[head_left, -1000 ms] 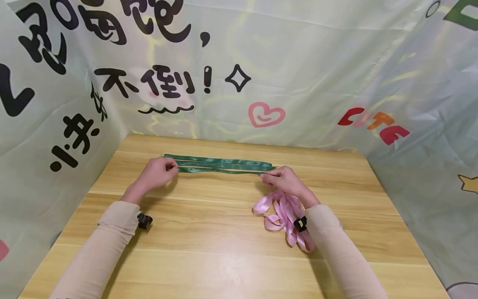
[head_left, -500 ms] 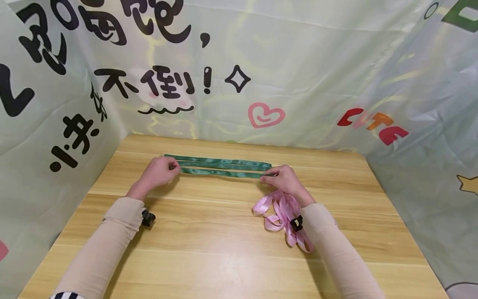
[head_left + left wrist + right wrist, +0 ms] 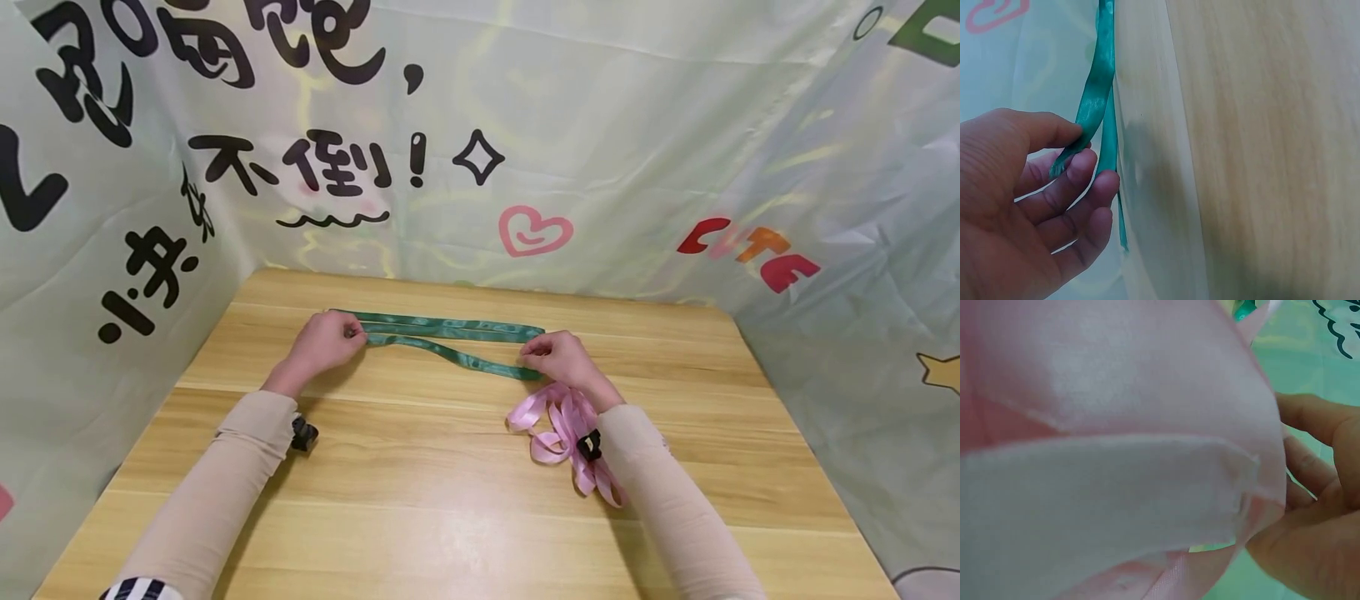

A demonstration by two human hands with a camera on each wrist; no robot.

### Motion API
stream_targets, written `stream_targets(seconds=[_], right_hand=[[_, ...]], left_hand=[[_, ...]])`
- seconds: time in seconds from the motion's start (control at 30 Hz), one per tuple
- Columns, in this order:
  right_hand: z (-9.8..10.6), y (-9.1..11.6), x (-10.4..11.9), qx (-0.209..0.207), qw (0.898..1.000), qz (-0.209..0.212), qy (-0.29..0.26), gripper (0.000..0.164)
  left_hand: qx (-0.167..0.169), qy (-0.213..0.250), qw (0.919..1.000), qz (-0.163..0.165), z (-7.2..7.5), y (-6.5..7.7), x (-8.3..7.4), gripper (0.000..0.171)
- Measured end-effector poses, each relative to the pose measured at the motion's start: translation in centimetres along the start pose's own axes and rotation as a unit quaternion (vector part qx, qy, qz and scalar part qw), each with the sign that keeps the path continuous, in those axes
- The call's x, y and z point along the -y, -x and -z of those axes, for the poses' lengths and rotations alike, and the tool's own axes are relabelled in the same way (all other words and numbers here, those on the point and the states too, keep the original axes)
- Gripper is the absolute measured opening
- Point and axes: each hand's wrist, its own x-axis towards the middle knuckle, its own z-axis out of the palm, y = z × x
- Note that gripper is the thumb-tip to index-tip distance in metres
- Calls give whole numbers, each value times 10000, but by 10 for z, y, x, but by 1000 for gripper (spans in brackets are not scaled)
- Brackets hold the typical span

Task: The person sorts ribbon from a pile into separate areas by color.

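Observation:
In the head view, my left hand (image 3: pixel 327 342) pinches the left end of a green satin ribbon (image 3: pixel 442 350) between thumb and fingers. The left wrist view shows that ribbon (image 3: pixel 1092 103) with a frayed end poking past the thumb. From there it sags in a curve to its right end, low beside my right hand (image 3: pixel 562 358). The right hand's fingers are loosely bent over that end, which lies below them. Its fingertips are hidden behind pink ribbon (image 3: pixel 1116 500) in the right wrist view. Two further green strips (image 3: pixel 450 326) lie straight behind, side by side.
A loose, looped pink ribbon (image 3: pixel 558 425) lies under and beside the right wrist. The wooden table (image 3: pixel 420 500) ends at a printed cloth backdrop (image 3: pixel 600 150) at the back, with cloth on both sides too.
The right hand, pinching the front green ribbon before, has let go of its end, which has dropped nearer the front. The ribbon, taut earlier, now curves. The left hand has shifted slightly right.

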Motion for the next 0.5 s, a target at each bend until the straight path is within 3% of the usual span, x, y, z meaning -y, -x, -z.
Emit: stream_targets(seconds=[0.27, 0.5], right_hand=[[-1, -2, 1, 160, 9999, 1, 30, 15], [-4, -10, -6, -330, 9993, 53, 150, 15]], left_hand=[[-6, 8, 9999, 110, 3, 0, 0, 18], [-47, -56, 9998, 171, 4, -3, 0, 18]])
